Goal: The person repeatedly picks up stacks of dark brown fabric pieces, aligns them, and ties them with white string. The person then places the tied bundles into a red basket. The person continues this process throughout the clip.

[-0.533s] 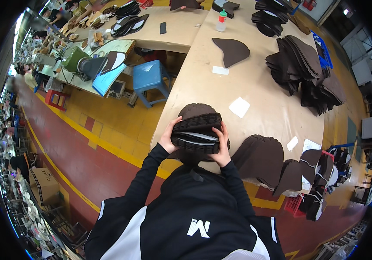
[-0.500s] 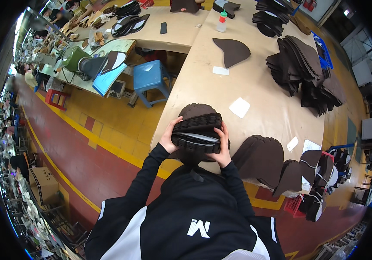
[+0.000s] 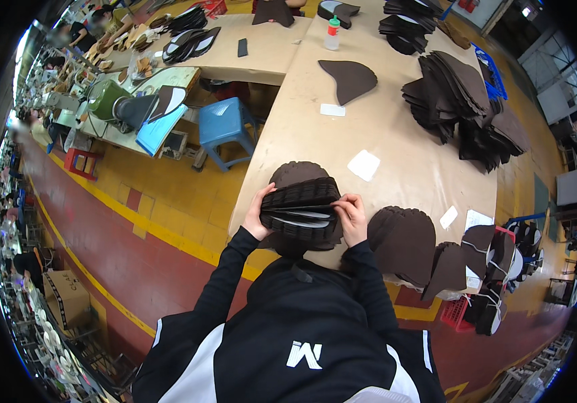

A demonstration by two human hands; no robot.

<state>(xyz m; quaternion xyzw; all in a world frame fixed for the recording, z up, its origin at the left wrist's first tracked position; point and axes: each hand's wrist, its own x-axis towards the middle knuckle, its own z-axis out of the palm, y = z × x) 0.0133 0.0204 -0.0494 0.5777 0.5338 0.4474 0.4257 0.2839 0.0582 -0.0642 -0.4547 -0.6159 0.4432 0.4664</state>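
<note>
dark brown stack of flat, scallop-edged pieces (image 3: 300, 195) fanned open between two bare hands, at the near left corner of a long tan-topped table (image 3: 312, 141)

so the left hand (image 3: 256, 212) is wrapped round the left end of the stack, fingers holding it firm, while the right hand (image 3: 351, 218) has thumb and fingertips pinched narrow on the layers at the right end, right by the gap (can't tell how many pieces are in that pinch). pale grey faces peek out of the gap. just right of that hand there's a bigger heap of dark brown rounded pieces (image 3: 402, 245), a blank-looking white paper sheet (image 3: 364, 165) lies further up the table, and one loose curved brown piece (image 3: 350, 80) sits well beyond it.
</note>
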